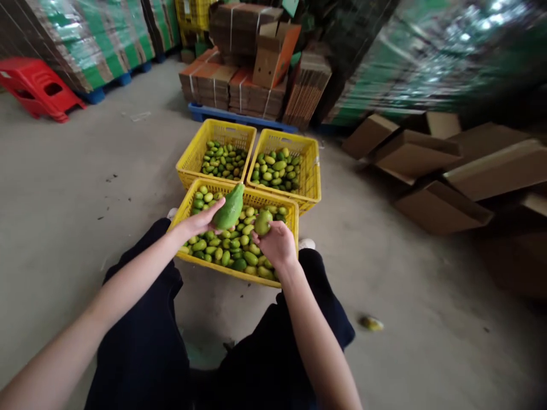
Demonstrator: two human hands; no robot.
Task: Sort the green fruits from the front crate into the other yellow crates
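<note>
My left hand is closed around a large, smooth green papaya, its narrow stem end pointing up and away. A smaller, rounder yellow-green fruit is in the fingers of my right hand. Both hands are above the near yellow crate, between my knees. Many small oval fruits, green to yellowish, lie loose inside it. Part of this heap is hidden by my hands and the papaya.
Behind the near crate stand two more yellow crates of similar fruit. Flattened cartons are stacked on a blue pallet. Open cardboard boxes lie at right, a red stool at left. One fruit is on the floor.
</note>
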